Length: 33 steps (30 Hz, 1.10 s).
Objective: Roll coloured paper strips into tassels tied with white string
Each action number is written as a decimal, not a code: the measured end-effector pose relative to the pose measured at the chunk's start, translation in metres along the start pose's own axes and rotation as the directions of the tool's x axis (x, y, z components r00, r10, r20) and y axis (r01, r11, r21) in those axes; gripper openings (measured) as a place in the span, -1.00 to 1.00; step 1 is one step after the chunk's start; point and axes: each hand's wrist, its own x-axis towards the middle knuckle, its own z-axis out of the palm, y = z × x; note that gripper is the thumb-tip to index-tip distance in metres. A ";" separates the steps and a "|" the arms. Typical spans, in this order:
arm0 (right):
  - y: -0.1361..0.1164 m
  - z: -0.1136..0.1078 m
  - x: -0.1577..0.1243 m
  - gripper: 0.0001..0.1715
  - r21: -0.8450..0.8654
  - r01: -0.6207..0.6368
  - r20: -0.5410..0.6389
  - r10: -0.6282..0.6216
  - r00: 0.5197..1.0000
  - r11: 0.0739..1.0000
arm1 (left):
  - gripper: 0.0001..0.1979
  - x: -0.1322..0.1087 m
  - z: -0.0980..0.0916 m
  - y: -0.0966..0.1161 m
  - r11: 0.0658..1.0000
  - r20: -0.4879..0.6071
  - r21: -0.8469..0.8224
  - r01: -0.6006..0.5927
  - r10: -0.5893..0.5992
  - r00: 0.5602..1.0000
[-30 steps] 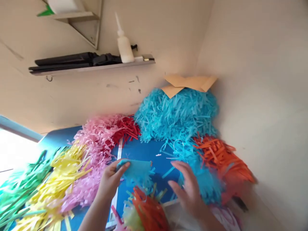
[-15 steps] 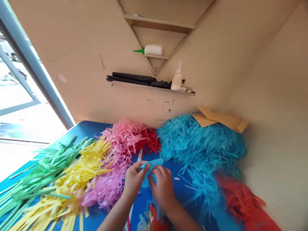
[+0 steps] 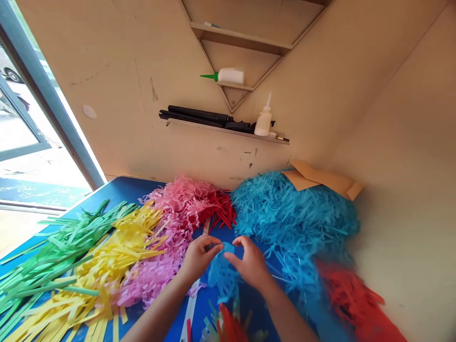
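Observation:
In the middle of the blue table, a blue tissue paper tassel [image 3: 225, 278] hangs with its fringe downward. My left hand [image 3: 200, 259] pinches its top edge from the left between thumb and fingertips. Just to the right, my right hand [image 3: 251, 263] is open, thumb and index finger apart in a C shape beside the tassel's top. Below them lies a bundle with red and pale green strips [image 3: 231, 325], partly cut off by the bottom of the view.
Green strips [image 3: 71, 249], yellow strips [image 3: 107, 256] and a pink and purple heap [image 3: 181, 204] spread on the left. A large blue fringe pile [image 3: 295, 209] with brown paper [image 3: 320, 178] fills the right. Red fringe [image 3: 352, 299] lies nearer. Glue bottles [image 3: 262, 122] stand on wall shelves.
The blue paper, a roll lying across my fingers before, now hangs as a tassel from my left hand. My right hand has let go and opened, moving slightly right.

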 end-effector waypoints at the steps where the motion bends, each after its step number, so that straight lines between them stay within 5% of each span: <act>1: 0.002 0.006 0.000 -0.67 -0.058 0.004 -0.050 -0.007 0.999 0.998 | -0.77 -0.001 0.002 0.001 0.999 -0.024 0.016 -0.038 0.038 0.999; 5: 0.003 0.013 0.004 -0.81 -0.219 0.060 -0.156 -0.096 0.983 0.974 | -0.82 -0.004 0.004 -0.002 0.957 -0.124 0.194 -0.214 0.241 0.963; 9: -0.014 0.009 -0.008 -0.68 -0.362 0.209 -0.320 -0.332 0.888 0.909 | -0.81 -0.005 -0.002 -0.009 0.933 -0.165 0.291 -0.214 0.269 0.949; 11: -0.026 0.014 -0.019 -0.64 -0.372 0.255 -0.128 -0.322 0.938 0.892 | -0.79 -0.005 -0.007 -0.010 0.932 -0.185 0.298 -0.207 0.269 0.945; 14: -0.037 0.026 -0.027 -0.49 -0.452 0.138 0.262 -0.017 0.965 0.881 | -0.75 -0.008 -0.011 -0.007 0.893 -0.223 0.389 -0.227 0.330 0.917; 16: -0.038 0.032 -0.026 -0.39 -0.505 -0.004 0.258 0.155 0.954 0.863 | -0.75 -0.012 -0.014 -0.005 0.851 -0.238 0.465 -0.245 0.386 0.891; 18: -0.037 0.035 -0.023 -0.45 -0.442 -0.045 0.186 0.140 0.973 0.896 | -0.75 -0.016 -0.016 -0.004 0.830 -0.241 0.494 -0.258 0.416 0.877; 22: -0.040 0.043 -0.032 -0.54 -0.168 0.154 0.090 -0.140 0.986 0.974 | -0.76 -0.021 -0.022 -0.004 0.846 -0.254 0.475 -0.242 0.395 0.883; 26: -0.051 0.054 -0.051 -0.58 -0.015 0.189 -0.143 -0.189 0.971 0.982 | -0.76 -0.023 -0.031 -0.004 0.838 -0.305 0.511 -0.193 0.386 0.870; 31: -0.050 0.069 -0.046 -0.53 0.172 0.039 0.212 -0.076 0.974 0.984 | -0.76 -0.028 -0.039 0.002 0.788 -0.252 0.571 -0.230 0.435 0.864; 33: -0.044 0.079 -0.038 -0.50 0.275 -0.049 0.169 0.002 0.986 0.960 | -0.76 -0.031 -0.038 0.005 0.755 -0.231 0.599 -0.267 0.482 0.845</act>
